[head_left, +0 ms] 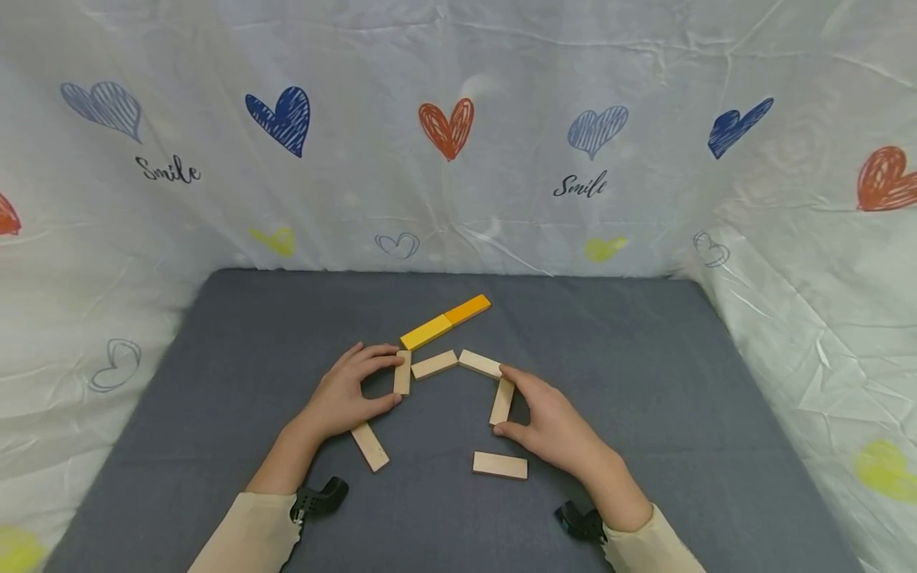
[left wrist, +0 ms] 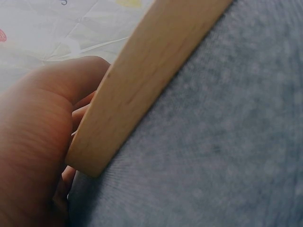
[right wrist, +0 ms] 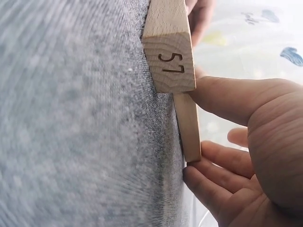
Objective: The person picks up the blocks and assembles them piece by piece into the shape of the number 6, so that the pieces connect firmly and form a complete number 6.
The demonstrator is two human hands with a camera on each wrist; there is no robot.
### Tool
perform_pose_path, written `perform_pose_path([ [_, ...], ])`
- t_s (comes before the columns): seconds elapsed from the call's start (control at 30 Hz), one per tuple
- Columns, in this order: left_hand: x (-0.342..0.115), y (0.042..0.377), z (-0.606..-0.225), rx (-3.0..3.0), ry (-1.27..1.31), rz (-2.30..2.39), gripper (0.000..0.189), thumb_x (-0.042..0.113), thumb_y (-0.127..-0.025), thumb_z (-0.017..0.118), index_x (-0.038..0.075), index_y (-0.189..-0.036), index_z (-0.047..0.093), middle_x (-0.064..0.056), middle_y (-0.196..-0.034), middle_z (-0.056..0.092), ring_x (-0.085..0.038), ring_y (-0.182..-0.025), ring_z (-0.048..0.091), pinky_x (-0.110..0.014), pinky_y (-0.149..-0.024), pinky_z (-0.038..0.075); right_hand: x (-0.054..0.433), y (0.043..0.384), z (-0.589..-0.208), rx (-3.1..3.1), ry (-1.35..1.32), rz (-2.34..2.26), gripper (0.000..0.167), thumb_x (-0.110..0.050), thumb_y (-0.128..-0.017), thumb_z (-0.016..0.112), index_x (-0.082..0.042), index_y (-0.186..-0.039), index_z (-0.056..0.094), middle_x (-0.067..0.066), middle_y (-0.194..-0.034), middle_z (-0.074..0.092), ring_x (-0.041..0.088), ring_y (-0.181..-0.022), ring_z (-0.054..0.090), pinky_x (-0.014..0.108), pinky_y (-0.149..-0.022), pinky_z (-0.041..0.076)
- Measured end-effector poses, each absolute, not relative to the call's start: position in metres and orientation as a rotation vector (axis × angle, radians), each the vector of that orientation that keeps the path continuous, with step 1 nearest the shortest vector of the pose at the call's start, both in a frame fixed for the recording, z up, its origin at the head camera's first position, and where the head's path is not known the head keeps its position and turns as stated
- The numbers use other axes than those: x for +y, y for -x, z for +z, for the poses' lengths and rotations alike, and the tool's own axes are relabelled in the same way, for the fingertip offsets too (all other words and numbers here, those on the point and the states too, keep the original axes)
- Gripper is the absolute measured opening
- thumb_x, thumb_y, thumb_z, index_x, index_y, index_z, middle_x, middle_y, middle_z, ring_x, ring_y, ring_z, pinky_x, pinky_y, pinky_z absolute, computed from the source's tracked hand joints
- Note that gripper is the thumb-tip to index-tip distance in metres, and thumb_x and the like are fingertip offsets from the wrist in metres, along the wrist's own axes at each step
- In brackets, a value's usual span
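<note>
In the head view my left hand (head_left: 351, 390) holds a plain wooden block (head_left: 403, 374) by its ends, the thumb near and the fingertips far. My right hand (head_left: 555, 414) pinches another plain block (head_left: 502, 401) the same way; it also shows in the right wrist view (right wrist: 188, 125). Two more plain blocks, one on the left (head_left: 435, 365) and one on the right (head_left: 480, 363), lie between the held ones, together making an arch. A yellow block (head_left: 426, 332) and an orange block (head_left: 469, 309) lie end to end behind, close to my left fingertips.
One loose plain block (head_left: 370, 447) lies partly under my left hand. Another loose block (head_left: 500, 465) lies before my right hand; a block end marked 57 (right wrist: 169, 64) looms in the right wrist view. Dark grey cloth (head_left: 645, 358) covers the table, with a white heart-print curtain (head_left: 501, 207) behind.
</note>
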State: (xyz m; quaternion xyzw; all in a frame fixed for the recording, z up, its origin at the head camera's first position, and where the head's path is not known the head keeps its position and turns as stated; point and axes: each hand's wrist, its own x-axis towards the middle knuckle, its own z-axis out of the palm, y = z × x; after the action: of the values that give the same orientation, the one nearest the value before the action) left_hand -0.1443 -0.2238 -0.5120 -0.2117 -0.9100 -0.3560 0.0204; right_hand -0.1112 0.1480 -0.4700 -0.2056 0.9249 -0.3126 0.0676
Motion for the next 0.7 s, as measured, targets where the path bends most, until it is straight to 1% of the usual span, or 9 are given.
perform_pose_path([
  [0.27, -0.2242, 0.1432, -0.5131, -2.831, 0.635, -1.106, 0.062, 0.029, -0.091, 0.093, 0.022, -0.148, 0.07, -0.004, -0.159, 0.058, -0.041, -0.157, 0.039, -0.062, -0.135, 0.022, 0.1486, 0.1116, -0.4712, 2.783, 0.627, -0.948, 0.094, -0.029, -0.088, 0.096, -0.01, -0.166, 0.048, 0.009, -0.162, 0.055, 0.034, -0.149, 0.053, 0.057, -0.12, 0.05],
  [0.53, -0.2231, 0.1448, -0.5128, -2.821, 0.654, -1.103, 0.062, 0.029, -0.091, 0.093, 0.021, -0.148, 0.071, -0.003, -0.158, 0.059, -0.039, -0.155, 0.043, -0.059, -0.136, 0.021, 0.1517, 0.1116, -0.4704, 2.794, 0.642, -0.971, 0.094, -0.029, -0.087, 0.097, -0.009, -0.164, 0.048, 0.01, -0.161, 0.055, 0.034, -0.149, 0.053, 0.057, -0.12, 0.05],
  [0.7, -0.2233, 0.1452, -0.5126, -2.822, 0.654, -1.105, 0.062, 0.028, -0.091, 0.093, 0.021, -0.148, 0.07, -0.004, -0.158, 0.059, -0.039, -0.155, 0.043, -0.059, -0.136, 0.02, 0.154, 0.1107, -0.4686, 2.788, 0.632, -0.992, 0.093, -0.029, -0.087, 0.097, -0.009, -0.165, 0.048, 0.011, -0.163, 0.054, 0.034, -0.15, 0.052, 0.058, -0.12, 0.05],
])
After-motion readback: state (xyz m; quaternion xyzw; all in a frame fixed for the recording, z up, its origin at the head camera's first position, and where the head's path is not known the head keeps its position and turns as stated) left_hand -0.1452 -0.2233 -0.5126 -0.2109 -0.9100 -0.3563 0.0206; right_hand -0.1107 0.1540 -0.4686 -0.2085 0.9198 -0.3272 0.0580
